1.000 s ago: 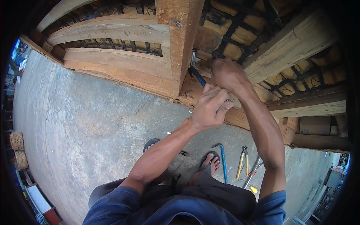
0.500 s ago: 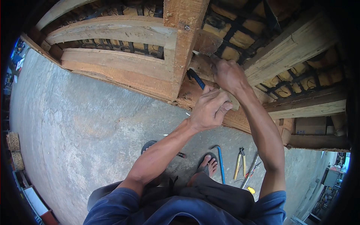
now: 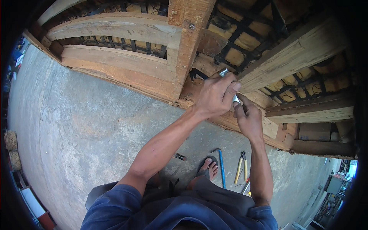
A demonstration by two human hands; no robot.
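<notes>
My left hand (image 3: 214, 96) is closed against the wooden frame (image 3: 153, 90). A black hooked bar end (image 3: 197, 74) sticks out beside its knuckles, and its shaft runs in under the fingers. Above the fingers shows a shiny metal end (image 3: 223, 72). Just to the right, my right hand (image 3: 250, 117) pinches a bright silvery piece (image 3: 235, 100) between thumb and fingers, close to the left thumb. Whether the two shiny parts belong to one object is hidden by the left hand.
Wooden rails (image 3: 291, 57), dark webbing (image 3: 249, 32) and yellowish padding surround the hands. Down on the concrete floor (image 3: 92, 126) lie a blue pry bar (image 3: 221, 168), yellow-handled pincers (image 3: 241, 167) and a short dark-handled tool (image 3: 179, 156), near my sandalled foot (image 3: 209, 167).
My right hand has come down and back from inside the frame to beside the left hand, with a silvery piece now showing. The left hand has moved up over the blue shaft.
</notes>
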